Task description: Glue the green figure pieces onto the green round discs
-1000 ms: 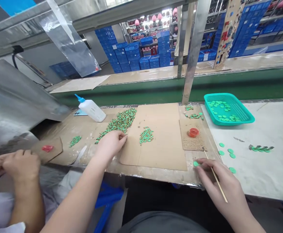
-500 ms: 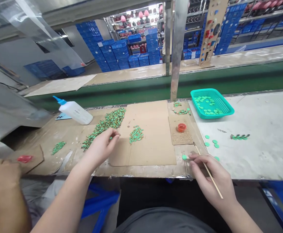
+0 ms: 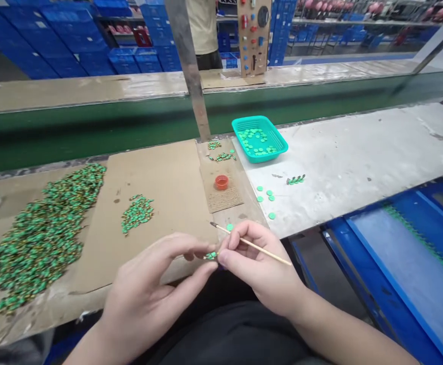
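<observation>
My left hand pinches a small green-and-gold piece between thumb and fingers in front of me, near the table's front edge. Touching or almost touching that piece are the thumb and fingertips of my right hand; whether they grip it too I cannot tell. A thin paintbrush with a dark tip lies across my right fingers, held in them. Just beyond this hand is a green disc. A small heap of similar pieces rests on the cardboard sheet.
A large pile of green-and-gold pieces spreads at left. Ahead, a red cup stands on a smaller cardboard. Loose discs and a row of joined green pieces lie right, near a teal basket of discs. A metal post rises behind.
The view has swung right. My left hand has come from beside the large pile to meet my right hand, now with a small green piece in its fingers. The brush stays in my right hand.
</observation>
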Demonstrator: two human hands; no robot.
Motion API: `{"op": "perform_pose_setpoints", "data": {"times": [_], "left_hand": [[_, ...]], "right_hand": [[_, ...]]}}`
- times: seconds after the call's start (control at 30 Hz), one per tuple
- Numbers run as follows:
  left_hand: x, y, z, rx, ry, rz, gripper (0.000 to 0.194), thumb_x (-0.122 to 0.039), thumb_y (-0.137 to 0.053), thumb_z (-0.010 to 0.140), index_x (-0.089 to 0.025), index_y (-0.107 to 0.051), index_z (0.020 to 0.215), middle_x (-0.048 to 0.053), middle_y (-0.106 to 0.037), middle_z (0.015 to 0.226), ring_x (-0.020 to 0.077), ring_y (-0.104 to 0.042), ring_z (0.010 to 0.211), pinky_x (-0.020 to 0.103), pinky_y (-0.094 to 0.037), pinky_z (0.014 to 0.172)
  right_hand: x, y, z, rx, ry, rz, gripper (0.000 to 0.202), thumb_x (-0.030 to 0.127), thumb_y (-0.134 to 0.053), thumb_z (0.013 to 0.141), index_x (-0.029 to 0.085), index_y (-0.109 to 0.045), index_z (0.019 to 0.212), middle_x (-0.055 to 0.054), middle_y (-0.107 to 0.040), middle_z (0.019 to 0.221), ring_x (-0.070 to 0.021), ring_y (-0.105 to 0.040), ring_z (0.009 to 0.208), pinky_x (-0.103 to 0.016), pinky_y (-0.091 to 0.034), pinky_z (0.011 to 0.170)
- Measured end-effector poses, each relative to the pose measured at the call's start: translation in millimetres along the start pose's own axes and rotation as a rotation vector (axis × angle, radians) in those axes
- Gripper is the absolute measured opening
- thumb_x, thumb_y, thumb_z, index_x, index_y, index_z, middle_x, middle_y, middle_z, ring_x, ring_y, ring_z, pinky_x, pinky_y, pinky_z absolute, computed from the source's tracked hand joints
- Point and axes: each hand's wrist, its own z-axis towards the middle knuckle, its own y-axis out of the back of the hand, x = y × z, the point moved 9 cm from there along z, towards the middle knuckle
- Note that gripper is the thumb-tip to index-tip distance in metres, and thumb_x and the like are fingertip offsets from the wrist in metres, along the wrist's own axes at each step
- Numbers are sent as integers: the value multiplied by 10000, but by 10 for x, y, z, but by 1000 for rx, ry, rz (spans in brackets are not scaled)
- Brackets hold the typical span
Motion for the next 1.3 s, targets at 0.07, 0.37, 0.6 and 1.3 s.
{"op": "perform_pose_setpoints", "data": {"times": [0.07,0.37,0.6,1.3], "left_hand": [[67,-116,-42,-21,47,-119,157,-271,-776,1086,-358,-773,1217,-53,-817,1027,110,-792,874,183,-662,802],[304,-286,-84,-162,226,-219,93,-297,-820,1032,-355,-887,1001,-28,-860,951,148,-832,819,187,-687,754],[641,-484,221,-22,240,-56,156,-439,-778,1081,-344,-891,1030,-17,-868,1049,157,-814,958,245,-665,903],[729,-749,231,29,226,50,123,-400,-761,1111,-359,-874,1083,-65,-872,1086,162,-816,990,309,-645,953]], "right_hand": [[-32,36,-9,14,-27,70,486,338,-1101,707,248,-639,827,39,-756,801,-141,-683,726,-283,-609,734],[149,517,-73,-37,281,-511,174,268,-720,1086,244,-787,1244,-79,-886,1162,-229,-851,1046,-391,-703,930],[541,658,94,-39,661,-986,225,179,-572,1160,264,-753,1265,-73,-899,1235,-237,-874,1154,-429,-713,1038],[344,711,338,-33,577,-942,62,255,-646,1175,259,-667,1116,-40,-840,1085,-208,-829,987,-337,-646,904]]}}
